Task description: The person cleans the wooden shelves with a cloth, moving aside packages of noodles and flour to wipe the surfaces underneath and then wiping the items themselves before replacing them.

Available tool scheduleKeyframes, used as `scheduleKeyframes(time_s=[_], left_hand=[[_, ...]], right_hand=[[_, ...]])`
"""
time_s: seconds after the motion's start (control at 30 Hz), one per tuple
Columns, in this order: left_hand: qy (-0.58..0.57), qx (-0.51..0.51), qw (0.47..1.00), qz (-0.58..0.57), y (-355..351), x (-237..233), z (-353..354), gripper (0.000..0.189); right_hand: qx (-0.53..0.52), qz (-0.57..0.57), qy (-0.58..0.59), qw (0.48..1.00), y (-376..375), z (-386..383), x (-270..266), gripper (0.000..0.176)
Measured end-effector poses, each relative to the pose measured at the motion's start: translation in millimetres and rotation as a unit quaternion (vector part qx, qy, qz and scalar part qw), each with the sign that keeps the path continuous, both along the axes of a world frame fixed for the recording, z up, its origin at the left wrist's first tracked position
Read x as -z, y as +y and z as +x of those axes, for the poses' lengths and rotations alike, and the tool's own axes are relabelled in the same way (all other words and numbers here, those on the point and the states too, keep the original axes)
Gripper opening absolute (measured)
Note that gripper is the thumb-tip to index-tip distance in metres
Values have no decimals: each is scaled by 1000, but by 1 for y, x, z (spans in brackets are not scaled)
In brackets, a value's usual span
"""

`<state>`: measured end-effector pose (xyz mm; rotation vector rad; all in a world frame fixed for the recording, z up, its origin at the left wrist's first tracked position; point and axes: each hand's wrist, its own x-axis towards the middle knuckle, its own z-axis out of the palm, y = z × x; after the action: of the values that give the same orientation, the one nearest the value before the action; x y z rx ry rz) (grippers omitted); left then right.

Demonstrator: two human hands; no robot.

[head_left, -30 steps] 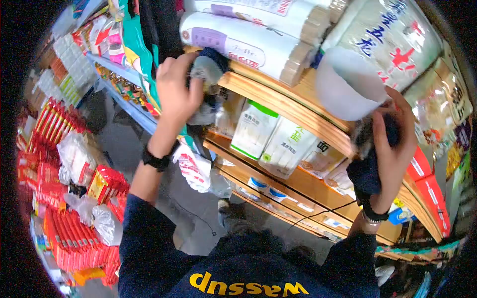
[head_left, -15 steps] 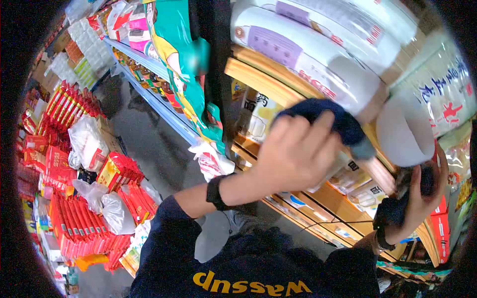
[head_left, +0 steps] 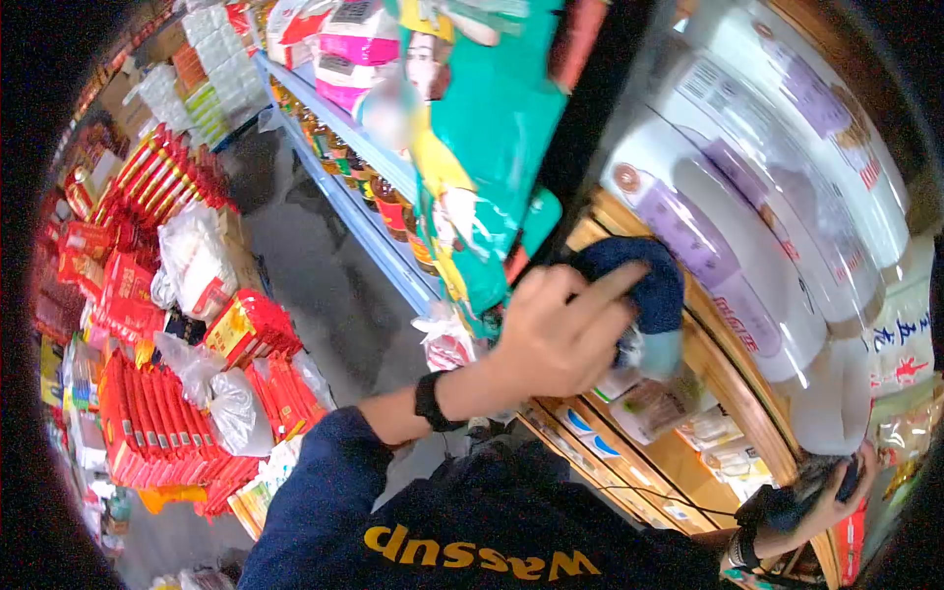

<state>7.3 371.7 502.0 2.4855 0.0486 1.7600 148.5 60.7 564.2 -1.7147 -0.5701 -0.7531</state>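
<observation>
- While half-curled over the blue cloth (head_left: 644, 280), presses it with the left hand (head_left: 556, 339) against the front edge of the wooden shelf (head_left: 733, 388), index finger stretched across the fabric, the other fingers bent and gripping.
- Keeps the cloth bunched into a dark lump with a paler corner hanging below the fingers, just under the white rolled packs (head_left: 747, 246).
- Compared with half a second ago, lies further along the shelf edge, now right beside the hanging teal bag (head_left: 482, 167); sat nearer the white cup (head_left: 836, 408) before.
- Appears with the forearm more bent than earlier, black wristband (head_left: 430, 400) near the middle of the view.
- Holds the right hand (head_left: 851, 487) low at the right rim, closed around a dark bundle (head_left: 782, 506); shows smaller and closer to the corner than in the earlier views.
- Places the cup just above that hand; too blurred to tell whether the fingers touch it.
- Leaves red packets (head_left: 147, 413) stacked on the floor at left, well apart from both hands, as before.
</observation>
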Motion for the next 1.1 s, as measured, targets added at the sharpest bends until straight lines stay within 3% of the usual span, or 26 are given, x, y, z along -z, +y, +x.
scheduleKeyframes(time_s=[0.03, 0.1, 0.13, 0.23, 0.3, 0.33, 0.37, 0.4, 0.57, 0.67, 0.77, 0.9, 1.0, 1.1], left_hand=[[-4, 10, 1000, -29, -4, 6, 2, 15], [-49, 2, 997, -53, -13, 9, 6, 15], [-48, 6, 997, -65, -16, 13, 7, 14], [-40, 40, 996, -72, -26, 26, 6, 17], [-40, 152, 979, -132, -38, 37, 0, 20], [4, 157, 969, -189, -51, 38, -6, 21], [19, 158, 979, -127, -51, 38, -10, 26], [23, 167, 971, -167, -55, 44, -10, 27], [-21, 213, 934, -286, -64, 86, -13, 23], [90, 261, 908, -314, -61, 89, -34, 8], [162, 288, 881, -339, -53, 88, -48, 6], [176, 312, 869, -341, -33, 92, -61, 2], [283, 283, 837, -373, -12, 100, -78, 3], [297, 251, 850, -355, 14, 111, -97, 5]], right_hand=[[16, -56, -40, 998, -10, 5, 0, 27], [48, -58, -46, 996, -17, 9, 3, 23], [94, -113, -90, 985, -20, 11, 0, 20], [113, -91, -77, 986, -19, 9, 0, 23], [120, -88, -104, 983, 4, 1, -7, 26], [71, -26, -102, 992, 25, -11, -12, 23], [22, 37, -100, 994, 39, -18, -17, 20], [37, -11, -132, 991, 40, -18, -21, 20], [55, -13, -143, 988, 31, -16, -17, 24], [82, 22, -175, 981, 45, -26, -13, 24], [135, 89, -221, 962, 55, -43, -3, 25], [201, 161, -293, 921, 59, -67, 7, 25], [191, 131, -341, 911, 73, -90, 13, 27], [239, 71, -323, 913, 68, -104, 32, 24]])
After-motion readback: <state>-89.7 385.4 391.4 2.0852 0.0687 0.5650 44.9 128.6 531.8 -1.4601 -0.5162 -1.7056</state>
